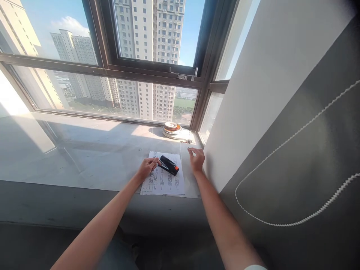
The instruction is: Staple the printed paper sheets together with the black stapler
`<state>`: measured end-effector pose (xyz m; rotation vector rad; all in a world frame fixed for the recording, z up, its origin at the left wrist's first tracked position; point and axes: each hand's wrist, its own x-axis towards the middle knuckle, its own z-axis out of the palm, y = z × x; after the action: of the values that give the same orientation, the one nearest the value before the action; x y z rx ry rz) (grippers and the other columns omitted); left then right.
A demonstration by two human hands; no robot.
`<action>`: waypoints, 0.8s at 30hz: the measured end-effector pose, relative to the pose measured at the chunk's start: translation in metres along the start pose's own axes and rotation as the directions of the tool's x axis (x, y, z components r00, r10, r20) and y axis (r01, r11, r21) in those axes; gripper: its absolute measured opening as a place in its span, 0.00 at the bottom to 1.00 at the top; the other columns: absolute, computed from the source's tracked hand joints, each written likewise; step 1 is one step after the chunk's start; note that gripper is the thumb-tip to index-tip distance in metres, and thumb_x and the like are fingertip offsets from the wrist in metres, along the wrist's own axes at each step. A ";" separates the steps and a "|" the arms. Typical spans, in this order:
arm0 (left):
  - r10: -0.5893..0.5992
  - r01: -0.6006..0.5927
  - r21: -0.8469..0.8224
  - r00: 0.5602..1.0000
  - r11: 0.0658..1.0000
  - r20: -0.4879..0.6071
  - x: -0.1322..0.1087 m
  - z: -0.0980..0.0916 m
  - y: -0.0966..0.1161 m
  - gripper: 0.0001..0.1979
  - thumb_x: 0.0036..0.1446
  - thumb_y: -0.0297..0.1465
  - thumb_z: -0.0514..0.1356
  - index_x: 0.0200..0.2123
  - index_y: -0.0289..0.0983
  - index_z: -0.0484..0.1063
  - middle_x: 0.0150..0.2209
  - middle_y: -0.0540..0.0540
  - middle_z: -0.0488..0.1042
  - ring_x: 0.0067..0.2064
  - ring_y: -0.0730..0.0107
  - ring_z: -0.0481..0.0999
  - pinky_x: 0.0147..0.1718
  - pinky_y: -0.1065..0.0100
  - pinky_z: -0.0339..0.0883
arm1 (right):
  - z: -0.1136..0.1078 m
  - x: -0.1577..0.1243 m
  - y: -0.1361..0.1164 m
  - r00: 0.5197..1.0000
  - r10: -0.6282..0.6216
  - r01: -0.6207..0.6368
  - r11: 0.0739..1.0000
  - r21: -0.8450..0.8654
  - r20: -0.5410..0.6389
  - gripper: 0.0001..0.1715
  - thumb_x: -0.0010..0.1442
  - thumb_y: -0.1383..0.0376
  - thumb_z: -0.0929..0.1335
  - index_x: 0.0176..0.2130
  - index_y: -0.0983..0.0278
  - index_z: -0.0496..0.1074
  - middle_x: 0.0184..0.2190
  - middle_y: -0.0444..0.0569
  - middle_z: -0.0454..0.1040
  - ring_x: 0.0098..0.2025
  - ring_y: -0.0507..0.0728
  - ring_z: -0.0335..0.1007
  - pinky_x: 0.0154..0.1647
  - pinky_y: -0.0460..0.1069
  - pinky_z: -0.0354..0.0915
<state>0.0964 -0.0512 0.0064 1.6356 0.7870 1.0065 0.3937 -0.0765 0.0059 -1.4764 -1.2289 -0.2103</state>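
Note:
A black stapler point(169, 165) with an orange-red part at one end lies on printed paper sheets point(163, 187) on the window sill. Its silvery metal part shows at the left end. My left hand point(147, 167) is closed there, with thumb and fingers gripping the stapler's end above the paper. Off to the right of the sheets, my right hand point(197, 158) is raised over the sill near the wall. Its thumb and forefinger are pinched together at the tips. Whatever they hold, if anything, is too small to make out.
Coiled white cable or stacked rings point(176, 132) sit by the window corner, with small bits beside them. A window frame point(152, 78) with a handle rises behind the sill point(92, 157). On the right, a beaded cord point(270, 223) hangs in front of the wall.

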 end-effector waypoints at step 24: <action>0.087 0.424 0.673 0.806 0.606 -0.586 0.055 -0.091 -0.012 0.17 0.62 0.36 0.55 0.51 0.38 0.75 0.42 0.36 0.79 0.51 0.46 0.77 0.47 0.54 0.70 | 0.023 0.015 0.023 0.901 0.244 -0.115 0.932 -0.344 0.358 0.09 0.62 0.68 0.70 0.36 0.63 0.83 0.41 0.56 0.79 0.49 0.63 0.72 0.46 0.52 0.69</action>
<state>0.0382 0.0377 0.0198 1.9071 2.0155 1.0812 0.4064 -0.0452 -0.0054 -1.9746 -1.4122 0.0265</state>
